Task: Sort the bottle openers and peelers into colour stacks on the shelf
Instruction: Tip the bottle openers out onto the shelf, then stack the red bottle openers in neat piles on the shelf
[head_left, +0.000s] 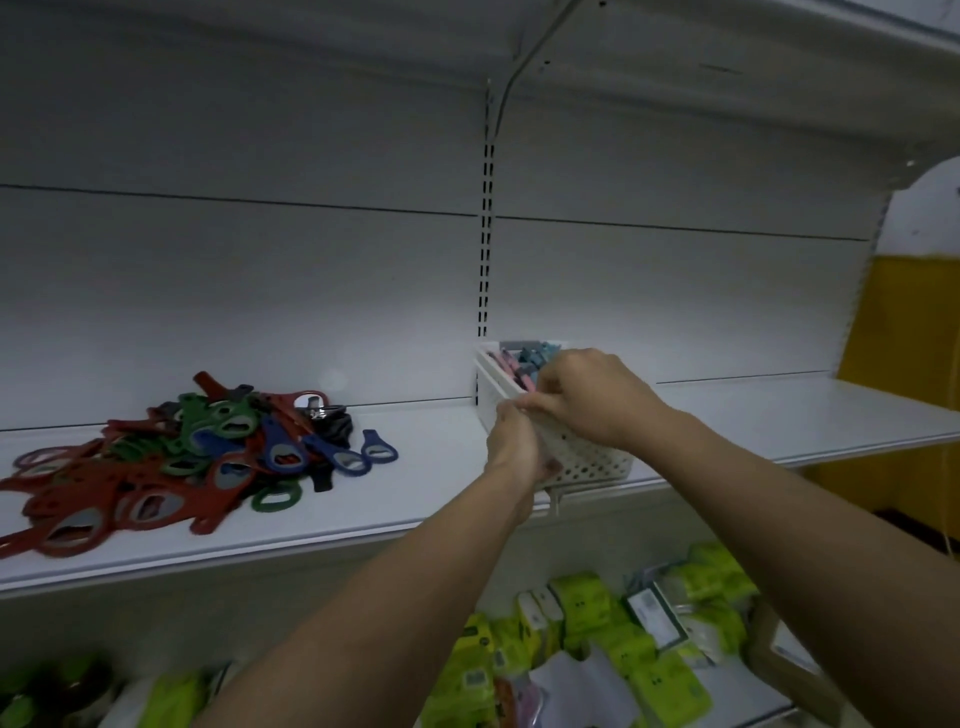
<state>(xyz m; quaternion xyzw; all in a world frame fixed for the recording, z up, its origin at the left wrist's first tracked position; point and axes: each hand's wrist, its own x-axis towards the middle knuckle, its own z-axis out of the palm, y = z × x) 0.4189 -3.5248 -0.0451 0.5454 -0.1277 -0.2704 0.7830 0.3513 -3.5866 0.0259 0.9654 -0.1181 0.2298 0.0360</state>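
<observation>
The shelf (363, 519) looked like smooth, matt white painted metal. The basket (576, 457) was white perforated plastic. The openers (182, 457) had matt coloured handles, seemingly plastic, around dull grey metal insets. The packets (649, 639) below appeared glossy, like plastic film.

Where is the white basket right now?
The white basket sits on the shelf right of the middle, to the right of the bottle opener pile, with both hands at its near rim.
</observation>
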